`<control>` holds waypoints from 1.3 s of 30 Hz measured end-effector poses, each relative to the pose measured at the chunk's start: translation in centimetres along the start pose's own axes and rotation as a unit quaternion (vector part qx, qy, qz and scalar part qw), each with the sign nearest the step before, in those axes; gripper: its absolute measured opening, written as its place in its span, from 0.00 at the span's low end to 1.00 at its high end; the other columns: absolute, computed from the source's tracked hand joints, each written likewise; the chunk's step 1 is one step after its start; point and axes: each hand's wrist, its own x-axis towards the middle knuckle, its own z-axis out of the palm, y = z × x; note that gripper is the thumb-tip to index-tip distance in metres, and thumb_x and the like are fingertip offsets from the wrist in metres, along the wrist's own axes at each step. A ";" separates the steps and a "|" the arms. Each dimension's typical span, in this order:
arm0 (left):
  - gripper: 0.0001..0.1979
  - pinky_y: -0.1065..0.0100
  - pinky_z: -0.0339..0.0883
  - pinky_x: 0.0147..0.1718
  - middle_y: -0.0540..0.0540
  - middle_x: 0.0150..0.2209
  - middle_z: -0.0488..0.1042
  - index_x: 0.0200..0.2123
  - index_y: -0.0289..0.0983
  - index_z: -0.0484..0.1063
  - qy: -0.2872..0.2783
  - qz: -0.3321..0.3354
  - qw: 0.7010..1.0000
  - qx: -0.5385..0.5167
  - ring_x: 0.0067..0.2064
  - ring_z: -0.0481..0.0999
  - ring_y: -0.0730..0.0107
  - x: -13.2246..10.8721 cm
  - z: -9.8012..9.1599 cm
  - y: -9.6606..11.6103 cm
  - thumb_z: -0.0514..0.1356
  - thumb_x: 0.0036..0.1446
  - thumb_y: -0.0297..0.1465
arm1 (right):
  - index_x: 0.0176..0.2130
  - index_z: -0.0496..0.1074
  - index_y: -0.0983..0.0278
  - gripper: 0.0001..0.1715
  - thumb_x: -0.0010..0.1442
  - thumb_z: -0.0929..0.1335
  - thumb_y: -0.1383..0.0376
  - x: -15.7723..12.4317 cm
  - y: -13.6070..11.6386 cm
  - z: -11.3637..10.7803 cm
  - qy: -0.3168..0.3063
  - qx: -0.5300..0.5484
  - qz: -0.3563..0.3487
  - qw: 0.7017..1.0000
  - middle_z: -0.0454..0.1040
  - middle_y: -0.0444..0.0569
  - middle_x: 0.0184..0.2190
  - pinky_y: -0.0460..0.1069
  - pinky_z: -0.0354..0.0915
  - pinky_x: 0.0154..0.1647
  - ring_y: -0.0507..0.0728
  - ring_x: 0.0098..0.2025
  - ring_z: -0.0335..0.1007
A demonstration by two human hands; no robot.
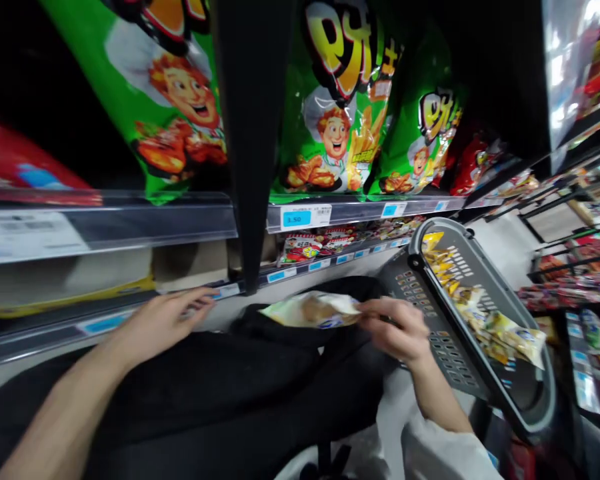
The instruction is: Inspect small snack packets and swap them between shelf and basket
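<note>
My right hand (397, 327) pinches the right end of a small pale snack packet (313, 311), with a brownish patch in its middle. The packet is held flat above my dark-clothed legs. My left hand (173, 320) is beside the lower shelf edge (145, 313), its fingers loosely bent and apart with nothing in them. Whether the fingertips touch the shelf edge I cannot tell. Just right of my right hand stands a grey shopping basket (480, 373), holding several yellow and pale packets (480, 320).
Large green snack bags (335, 133) stand on the shelf above, split by a black upright post (250, 147). Small red-and-white packets (303, 248) lie on the lower shelf. Price tags (305, 217) line the shelf fronts. More stocked shelves (575, 267) are at the right.
</note>
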 end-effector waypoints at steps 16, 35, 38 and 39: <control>0.22 0.56 0.69 0.58 0.41 0.52 0.81 0.52 0.38 0.79 -0.115 0.010 0.991 -0.064 0.54 0.79 0.51 0.4 1.1 3.5 0.56 0.67 0.47 | 0.52 0.74 0.62 0.14 0.69 0.67 0.61 4.8 1.8 20.5 0.051 0.527 0.204 0.823 0.75 0.50 0.39 0.47 0.67 0.30 0.50 0.28 0.67; 0.21 0.61 0.68 0.58 0.39 0.45 0.83 0.40 0.36 0.85 -0.110 -0.006 0.959 -0.260 0.53 0.80 0.54 -1.5 3.4 6.3 0.64 0.60 0.48 | 0.32 0.76 0.66 0.28 0.41 0.82 0.49 6.0 3.1 21.6 0.075 0.720 0.444 0.527 0.75 0.44 0.23 0.47 0.71 0.21 0.50 0.19 0.69; 0.21 0.60 0.72 0.53 0.39 0.42 0.84 0.39 0.35 0.85 -0.055 -0.001 0.967 -0.247 0.49 0.81 0.54 -1.3 4.1 6.1 0.66 0.58 0.49 | 0.34 0.79 0.66 0.30 0.37 0.83 0.50 5.9 3.1 22.0 0.062 0.734 0.462 0.493 0.79 0.46 0.26 0.47 0.74 0.23 0.51 0.22 0.72; 0.21 0.60 0.73 0.51 0.39 0.41 0.84 0.38 0.35 0.85 -0.035 -0.004 0.970 -0.241 0.47 0.82 0.54 -1.2 4.3 5.9 0.67 0.57 0.48 | 0.35 0.79 0.66 0.30 0.37 0.83 0.51 5.9 3.1 22.2 0.057 0.737 0.465 0.487 0.79 0.47 0.27 0.47 0.75 0.23 0.51 0.22 0.72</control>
